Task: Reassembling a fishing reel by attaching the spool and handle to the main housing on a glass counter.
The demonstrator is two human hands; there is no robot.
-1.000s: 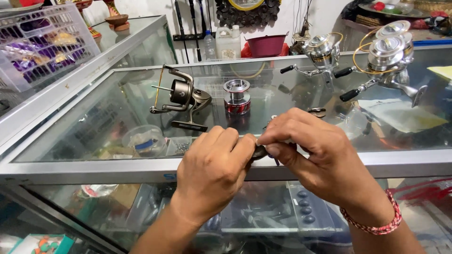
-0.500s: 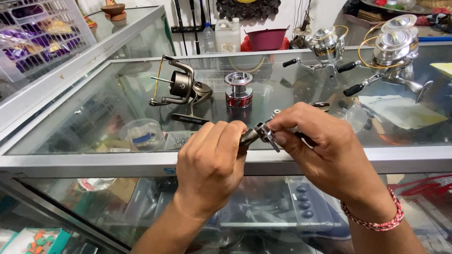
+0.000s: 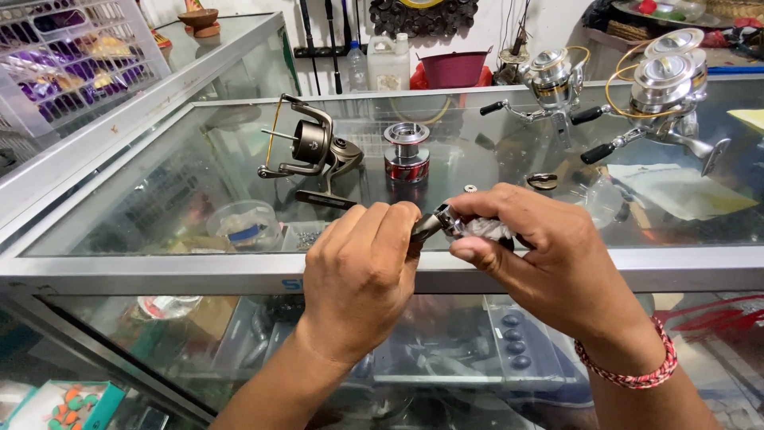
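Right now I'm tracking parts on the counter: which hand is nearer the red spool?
Left. The left hand lies just below the red spool; the right hand sits further to its right.

Both hands meet at the counter edge (image 3: 239,275).
Left hand (image 3: 358,275) curls knuckles-up; right hand (image 3: 549,255), a braided band at its wrist, pinches with thumb and fingers just beside it.

The right hand (image 3: 549,255) has lifted, baring the metal reel part (image 3: 444,221) between both hands.
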